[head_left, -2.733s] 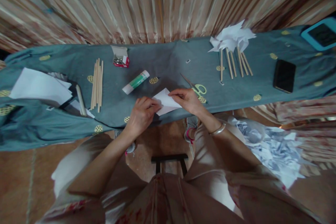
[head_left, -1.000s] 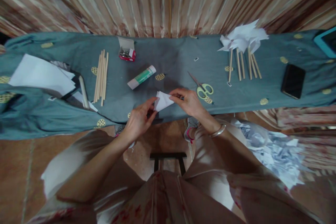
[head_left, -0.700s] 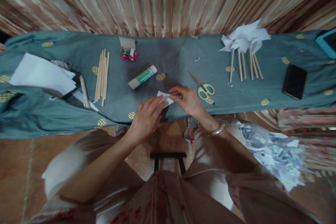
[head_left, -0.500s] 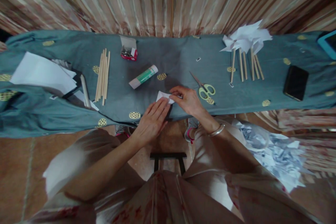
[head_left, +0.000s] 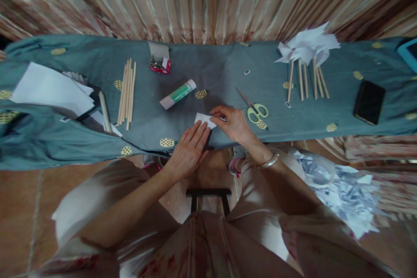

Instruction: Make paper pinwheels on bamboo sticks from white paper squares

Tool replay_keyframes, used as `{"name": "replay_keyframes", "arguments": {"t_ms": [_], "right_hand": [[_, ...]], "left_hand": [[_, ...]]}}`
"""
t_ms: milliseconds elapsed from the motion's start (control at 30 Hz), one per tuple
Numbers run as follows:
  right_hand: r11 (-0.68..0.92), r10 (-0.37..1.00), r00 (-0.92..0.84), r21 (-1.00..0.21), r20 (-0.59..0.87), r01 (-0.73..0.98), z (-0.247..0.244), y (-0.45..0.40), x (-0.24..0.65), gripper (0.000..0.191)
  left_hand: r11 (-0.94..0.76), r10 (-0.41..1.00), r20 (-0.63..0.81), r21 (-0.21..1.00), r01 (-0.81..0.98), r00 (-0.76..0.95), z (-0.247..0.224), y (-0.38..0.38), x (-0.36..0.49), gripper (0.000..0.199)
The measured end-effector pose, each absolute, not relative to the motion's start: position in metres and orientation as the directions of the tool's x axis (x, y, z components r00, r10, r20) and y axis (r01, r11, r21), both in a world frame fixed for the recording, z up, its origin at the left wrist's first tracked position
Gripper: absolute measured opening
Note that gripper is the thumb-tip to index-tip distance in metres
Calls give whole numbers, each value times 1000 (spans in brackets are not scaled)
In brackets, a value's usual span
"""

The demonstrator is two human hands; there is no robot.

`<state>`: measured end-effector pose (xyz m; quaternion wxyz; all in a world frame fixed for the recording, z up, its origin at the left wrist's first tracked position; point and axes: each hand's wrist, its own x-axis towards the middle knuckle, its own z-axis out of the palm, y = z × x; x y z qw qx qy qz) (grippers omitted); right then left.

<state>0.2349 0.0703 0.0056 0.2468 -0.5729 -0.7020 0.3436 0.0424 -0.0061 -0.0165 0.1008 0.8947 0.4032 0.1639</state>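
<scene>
A small piece of folded white paper [head_left: 203,118] lies near the front edge of the cloth-covered table [head_left: 146,108]. My left hand [head_left: 189,147] rests on its near side with the fingers stretched out flat. From the right, my right hand [head_left: 233,124] pinches the paper's edge between thumb and fingers; those fingers partly hide that end. Just right of this hand lie scissors [head_left: 256,112] with light green handles. Beyond the paper is a glue stick [head_left: 178,94] with a green label, lying on its side.
Wooden sticks [head_left: 127,95] and a small open red box [head_left: 159,65] of metal pins lie left, beside white paper sheets [head_left: 52,89] and a cutter-like tool [head_left: 104,112]. Paper pinwheels [head_left: 308,45] on sticks and a phone [head_left: 369,102] lie right. Paper scraps [head_left: 342,191] fill a bag below.
My left fingers have shifted slightly, and a little more of the folded paper shows. My right hand keeps its pinch in almost the same place. The view has moved very slightly.
</scene>
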Motion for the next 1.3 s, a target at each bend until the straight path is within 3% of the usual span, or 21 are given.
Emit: {"name": "replay_keyframes", "arguments": {"t_ms": [433,767,967,1300], "right_hand": [[168,972,-236,-737,11,655,5,67,234,13],[347,932,-318,-669,172,657,-2,53,240,35],[373,923,-337,-657,189,655,-8,49,240,37],[411,904,-380,-644,197,645,-12,50,246,37]], "left_hand": [[-635,771,191,301,711,608,-16,-5,43,63],[-655,755,192,235,718,626,-21,-7,44,61],[-682,731,189,183,708,656,-22,-7,42,55],[-689,725,174,196,698,666,-24,-7,37,59]]}}
